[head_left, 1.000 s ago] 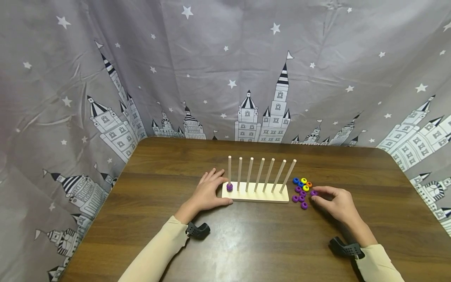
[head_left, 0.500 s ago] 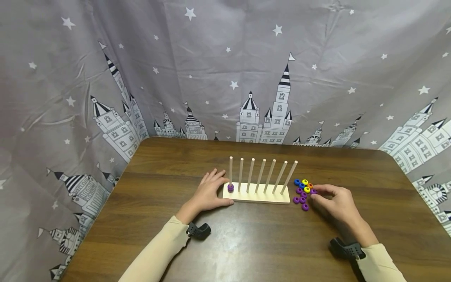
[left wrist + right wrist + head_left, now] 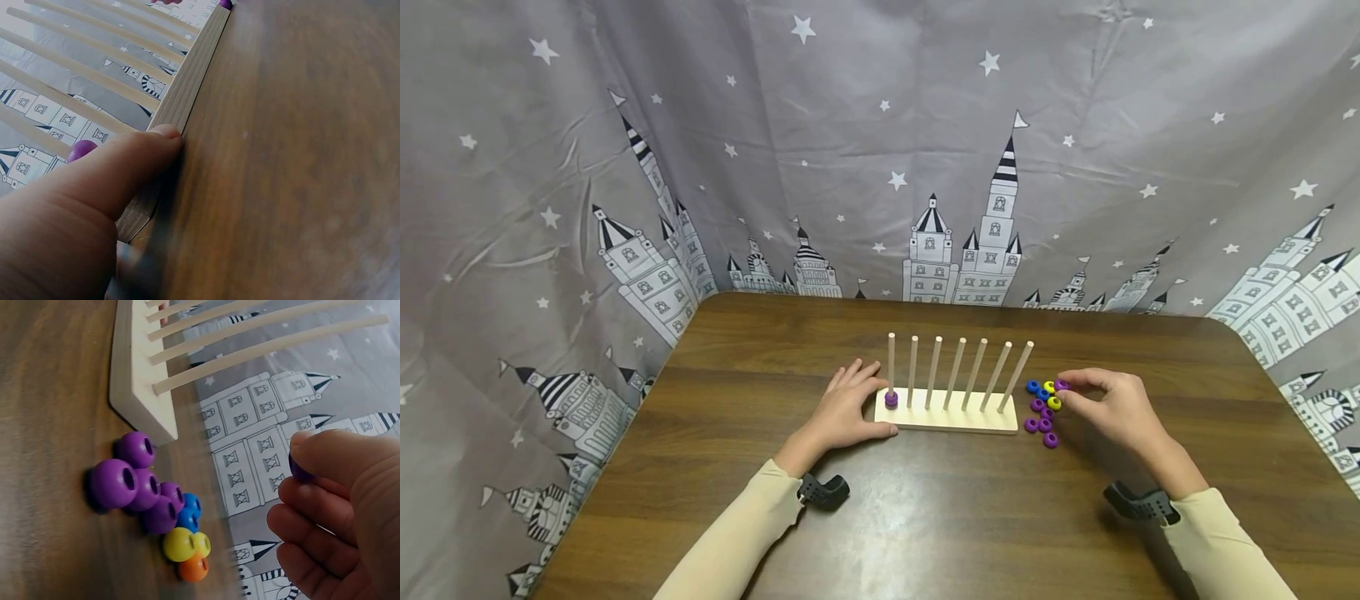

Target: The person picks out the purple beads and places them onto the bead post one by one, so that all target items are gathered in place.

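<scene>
A pale wooden peg stand (image 3: 946, 422) with a row of upright pegs stands on the table. Purple beads (image 3: 891, 400) sit low on its leftmost peg. My left hand (image 3: 844, 408) lies at the stand's left end, fingers straight and spread, the thumb pressing along the front edge. To the right of the stand, my right hand (image 3: 1112, 408) pinches a purple bead (image 3: 300, 469) between thumb and fingers, above the loose pile. That bead is mostly hidden by the thumb in the right wrist view. Several purple beads (image 3: 114, 483) lie in the pile.
Blue beads (image 3: 188, 519), yellow beads (image 3: 179, 544) and an orange bead (image 3: 194, 567) lie at the pile's far side. The brown wooden table (image 3: 880, 517) backs onto a grey curtain (image 3: 835, 125) printed with castles and stars.
My right hand has moved the purple bead away from me, up beside the yellow beads, where the orange bead drops from the head view. My left hand stays on the stand.
</scene>
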`<state>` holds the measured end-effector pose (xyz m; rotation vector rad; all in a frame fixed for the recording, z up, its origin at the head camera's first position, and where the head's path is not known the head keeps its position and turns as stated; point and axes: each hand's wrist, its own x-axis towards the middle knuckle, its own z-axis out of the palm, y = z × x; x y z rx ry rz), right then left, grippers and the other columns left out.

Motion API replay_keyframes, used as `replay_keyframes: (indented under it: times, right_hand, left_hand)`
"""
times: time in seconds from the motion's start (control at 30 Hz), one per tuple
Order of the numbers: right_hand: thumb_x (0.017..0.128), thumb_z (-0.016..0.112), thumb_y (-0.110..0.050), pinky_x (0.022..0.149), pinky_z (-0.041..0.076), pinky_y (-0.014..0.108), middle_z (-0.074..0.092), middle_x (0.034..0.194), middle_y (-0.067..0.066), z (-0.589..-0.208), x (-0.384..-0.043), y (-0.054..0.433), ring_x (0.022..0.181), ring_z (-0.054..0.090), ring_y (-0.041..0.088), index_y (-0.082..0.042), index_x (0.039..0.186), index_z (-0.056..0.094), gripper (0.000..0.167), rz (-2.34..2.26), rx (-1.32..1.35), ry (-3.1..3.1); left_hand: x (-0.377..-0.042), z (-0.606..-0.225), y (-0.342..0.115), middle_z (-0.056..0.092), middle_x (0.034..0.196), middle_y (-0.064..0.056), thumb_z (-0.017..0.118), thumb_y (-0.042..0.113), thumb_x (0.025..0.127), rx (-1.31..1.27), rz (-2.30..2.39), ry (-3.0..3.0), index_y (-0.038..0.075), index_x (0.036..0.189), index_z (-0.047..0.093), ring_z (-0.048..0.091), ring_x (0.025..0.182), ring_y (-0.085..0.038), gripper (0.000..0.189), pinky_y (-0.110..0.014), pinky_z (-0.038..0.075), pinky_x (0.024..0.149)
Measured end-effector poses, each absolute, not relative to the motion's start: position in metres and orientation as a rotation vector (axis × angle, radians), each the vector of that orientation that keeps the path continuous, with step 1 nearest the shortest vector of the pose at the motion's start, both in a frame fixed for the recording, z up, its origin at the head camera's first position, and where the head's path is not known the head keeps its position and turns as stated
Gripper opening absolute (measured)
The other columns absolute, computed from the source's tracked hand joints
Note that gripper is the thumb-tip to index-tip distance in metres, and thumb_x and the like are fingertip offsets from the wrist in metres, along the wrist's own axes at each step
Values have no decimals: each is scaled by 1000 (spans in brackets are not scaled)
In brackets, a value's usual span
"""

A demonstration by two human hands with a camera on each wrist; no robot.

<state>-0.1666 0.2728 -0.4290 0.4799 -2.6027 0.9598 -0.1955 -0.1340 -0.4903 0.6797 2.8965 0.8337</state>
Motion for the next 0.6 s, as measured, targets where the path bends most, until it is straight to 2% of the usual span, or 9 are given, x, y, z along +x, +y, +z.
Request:
replay_keyframes:
  times: [0.6]
  right_hand:
    - [83, 81, -3, 61, 53, 7, 79, 91, 18, -403, -177, 265, 73, 63, -13, 1, 98, 78, 16, 1005, 527, -2628]
  left_hand:
    - [-194, -488, -134, 41, 162, -16, 82, 50, 75, 674, 836, 2892, 15, 133, 65, 24, 156, -42, 70, -62, 13, 128]
